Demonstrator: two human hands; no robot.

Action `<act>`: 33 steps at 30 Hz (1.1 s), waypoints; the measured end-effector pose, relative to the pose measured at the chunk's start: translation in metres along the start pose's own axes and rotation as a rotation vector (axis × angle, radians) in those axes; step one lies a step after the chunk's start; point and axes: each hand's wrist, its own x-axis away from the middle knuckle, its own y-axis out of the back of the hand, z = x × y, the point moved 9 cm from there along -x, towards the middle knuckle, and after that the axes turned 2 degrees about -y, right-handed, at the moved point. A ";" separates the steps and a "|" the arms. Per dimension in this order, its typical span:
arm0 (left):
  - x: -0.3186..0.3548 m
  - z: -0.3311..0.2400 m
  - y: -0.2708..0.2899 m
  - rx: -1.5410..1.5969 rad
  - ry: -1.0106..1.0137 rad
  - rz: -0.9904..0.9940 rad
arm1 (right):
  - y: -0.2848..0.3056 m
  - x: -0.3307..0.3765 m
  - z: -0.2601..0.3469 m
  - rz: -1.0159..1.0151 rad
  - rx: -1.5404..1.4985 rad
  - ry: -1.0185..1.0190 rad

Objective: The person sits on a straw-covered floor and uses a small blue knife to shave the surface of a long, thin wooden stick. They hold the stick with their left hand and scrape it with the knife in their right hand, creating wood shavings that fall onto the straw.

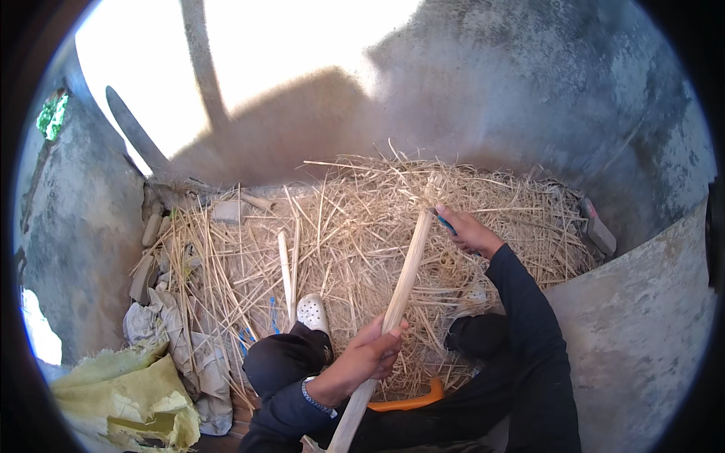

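Note:
A long, pale strip of wood or bamboo [408, 275] slants from the lower edge up toward the straw-like shavings. My left hand [366, 351] is wrapped round its lower middle, fingers closed. Near the strip's far end, my right hand [474, 234] is closed on a small knife [445, 222] with a teal handle. The knife's tip meets the strip's side there; most of the handle is hidden in my fingers. Beneath the strip, by my legs, lies a curved orange piece [411, 402], partly covered.
Shavings [355, 241] cover the floor. Loose pale strips [285, 268] lie left of the middle, near a white clog [312, 312] on my foot. A yellow sack [124, 396] and grey cloth [208, 366] are at lower left. A brick [598, 226] leans by the right wall [642, 325].

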 end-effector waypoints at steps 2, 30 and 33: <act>0.002 -0.001 0.001 -0.009 0.003 -0.003 | -0.010 0.012 0.003 0.003 -0.083 -0.008; 0.007 -0.024 0.004 0.018 -0.051 -0.055 | -0.052 0.068 0.063 -0.455 0.753 0.675; 0.005 -0.016 0.006 0.036 -0.035 -0.033 | -0.046 0.063 0.063 -0.471 0.724 0.665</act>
